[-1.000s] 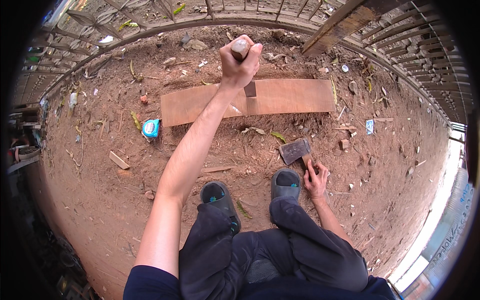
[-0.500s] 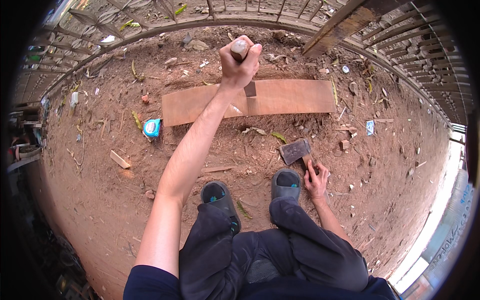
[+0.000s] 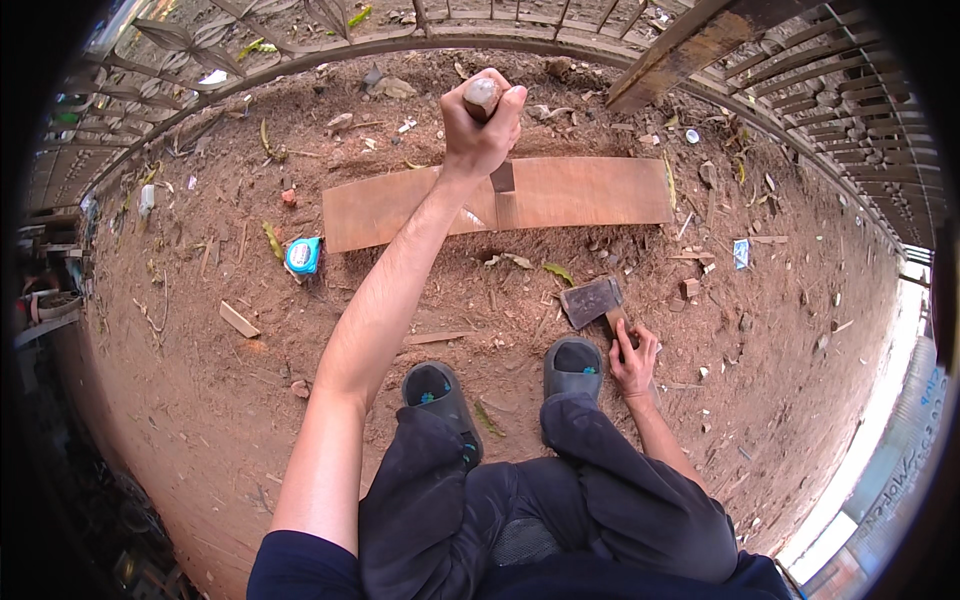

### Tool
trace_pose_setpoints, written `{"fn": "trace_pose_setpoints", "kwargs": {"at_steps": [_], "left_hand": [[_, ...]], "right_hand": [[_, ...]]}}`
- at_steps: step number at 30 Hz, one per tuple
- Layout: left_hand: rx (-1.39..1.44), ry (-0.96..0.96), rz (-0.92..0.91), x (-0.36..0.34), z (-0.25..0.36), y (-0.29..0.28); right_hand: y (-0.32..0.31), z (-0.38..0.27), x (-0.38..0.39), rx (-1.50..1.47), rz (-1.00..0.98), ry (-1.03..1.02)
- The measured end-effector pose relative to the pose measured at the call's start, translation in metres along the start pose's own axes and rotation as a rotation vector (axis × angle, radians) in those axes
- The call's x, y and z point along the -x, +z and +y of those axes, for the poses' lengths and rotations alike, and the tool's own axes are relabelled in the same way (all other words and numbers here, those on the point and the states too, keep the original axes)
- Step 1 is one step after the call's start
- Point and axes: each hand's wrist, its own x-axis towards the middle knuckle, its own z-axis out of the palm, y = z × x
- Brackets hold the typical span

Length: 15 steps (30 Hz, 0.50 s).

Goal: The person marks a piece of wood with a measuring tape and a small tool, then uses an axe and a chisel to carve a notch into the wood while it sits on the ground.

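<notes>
A long reddish-brown wooden board (image 3: 590, 192) lies across the dirt ahead of me. My left hand (image 3: 480, 130) is closed round the upright handle of a chisel (image 3: 482, 92), its rounded pale end showing above my fist. Below that hand, a dark patch and a lighter cut mark the middle of the board; where the chisel's tip rests is mostly hidden. Low on the right, my right hand (image 3: 632, 362) grips the short wooden handle of a hatchet (image 3: 592, 302). The hatchet's dark metal head rests on the ground, near my right foot.
A blue tape measure (image 3: 302, 256) sits left of the board. Wood offcuts (image 3: 239, 319), leaves and litter dot the soil. A metal fence (image 3: 400, 46) curves along the far side, with a wooden post (image 3: 690, 55) leaning by it. My sandalled feet (image 3: 440, 400) are close in.
</notes>
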Motion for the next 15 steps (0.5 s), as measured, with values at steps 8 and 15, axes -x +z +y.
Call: {"fn": "trace_pose_setpoints", "kwargs": {"at_steps": [8, 15], "left_hand": [[0.011, -0.01, -0.001, 0.0005, -0.0017, -0.0004], [0.002, -0.006, 0.005, 0.0001, 0.0002, 0.0003]], "right_hand": [[-0.0009, 0.0002, 0.0008, 0.003, -0.008, 0.006], [0.0012, 0.0011, 0.0011, 0.002, -0.002, -0.003]]}}
